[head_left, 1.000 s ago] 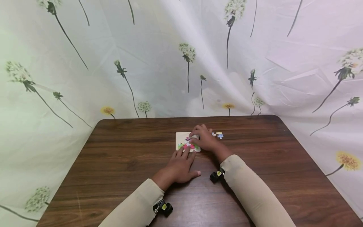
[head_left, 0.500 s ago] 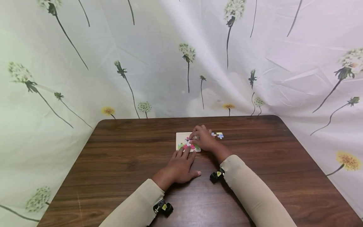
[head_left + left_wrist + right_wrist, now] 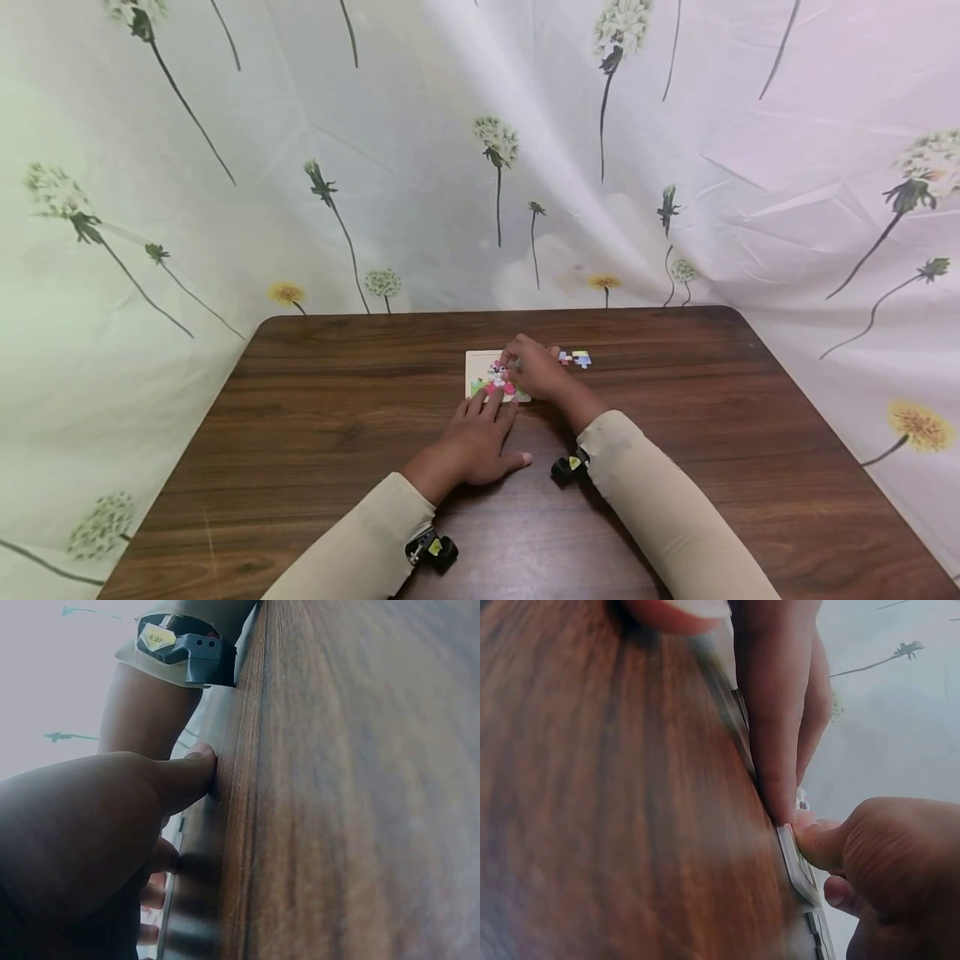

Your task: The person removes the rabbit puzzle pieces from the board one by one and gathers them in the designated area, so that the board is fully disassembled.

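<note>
A pale jigsaw puzzle board [image 3: 477, 363] with a pink and white cartoon figure lies on the table toward the back. My left hand [image 3: 476, 442] rests with spread fingers, its fingertips on the board's near edge. Over the board's right side, my right hand [image 3: 537, 371] bends its fingers and thumb together around a small puzzle piece [image 3: 517, 364], mostly hidden by the fingers. In the right wrist view, the right hand [image 3: 900, 862] is close to the board's edge [image 3: 799, 874], beside the left fingers. The left wrist view shows the left hand's thumb [image 3: 187, 778] touching the wood.
Loose puzzle pieces [image 3: 581, 358] lie on the brown wooden table [image 3: 360, 400] just right of the right hand. Behind the table hangs a white curtain [image 3: 435, 183] printed with dandelions. A small black camera [image 3: 431, 550] is strapped to each wrist.
The right hand has shifted slightly and turned over the board, its fingers drawing in more tightly. My left hand stays in place.
</note>
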### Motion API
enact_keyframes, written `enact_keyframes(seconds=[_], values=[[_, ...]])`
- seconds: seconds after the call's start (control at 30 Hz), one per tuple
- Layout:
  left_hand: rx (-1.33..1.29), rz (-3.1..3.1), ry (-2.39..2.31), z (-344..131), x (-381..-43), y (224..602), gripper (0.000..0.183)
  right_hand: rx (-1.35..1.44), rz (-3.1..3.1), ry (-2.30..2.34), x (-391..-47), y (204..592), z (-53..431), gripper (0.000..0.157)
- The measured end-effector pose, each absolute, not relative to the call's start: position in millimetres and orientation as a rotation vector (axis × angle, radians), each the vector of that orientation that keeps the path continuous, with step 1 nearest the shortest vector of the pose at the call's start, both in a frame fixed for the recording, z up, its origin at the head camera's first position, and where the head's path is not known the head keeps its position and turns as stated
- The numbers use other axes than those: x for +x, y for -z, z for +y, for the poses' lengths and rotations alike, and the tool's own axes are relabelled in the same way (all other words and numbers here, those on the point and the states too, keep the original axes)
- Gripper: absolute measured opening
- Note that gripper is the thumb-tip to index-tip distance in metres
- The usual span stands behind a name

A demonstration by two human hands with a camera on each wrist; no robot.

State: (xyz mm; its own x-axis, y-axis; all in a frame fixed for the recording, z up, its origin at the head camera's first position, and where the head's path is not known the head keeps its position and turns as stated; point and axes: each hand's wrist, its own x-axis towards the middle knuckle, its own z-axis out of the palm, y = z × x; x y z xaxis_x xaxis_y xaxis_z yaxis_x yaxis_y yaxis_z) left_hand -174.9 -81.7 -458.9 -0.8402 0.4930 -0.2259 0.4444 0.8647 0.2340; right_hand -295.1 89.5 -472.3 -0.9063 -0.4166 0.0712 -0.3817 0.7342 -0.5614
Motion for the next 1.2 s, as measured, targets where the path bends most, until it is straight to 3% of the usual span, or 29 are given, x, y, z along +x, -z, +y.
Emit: enact_keyframes(seconds=[0.8,1.2], values=[[0.715,2.762,-0.268,-82.4,-174.4,458.6,0.091,-0.779,2.862,0.979,-293.1,469.0,96.5,0.009],[0.712,2.755,-0.255,-82.3,-176.1,460.0,0.091,-0.970,2.881,0.834,-293.3,470.0,99.9,0.019]])
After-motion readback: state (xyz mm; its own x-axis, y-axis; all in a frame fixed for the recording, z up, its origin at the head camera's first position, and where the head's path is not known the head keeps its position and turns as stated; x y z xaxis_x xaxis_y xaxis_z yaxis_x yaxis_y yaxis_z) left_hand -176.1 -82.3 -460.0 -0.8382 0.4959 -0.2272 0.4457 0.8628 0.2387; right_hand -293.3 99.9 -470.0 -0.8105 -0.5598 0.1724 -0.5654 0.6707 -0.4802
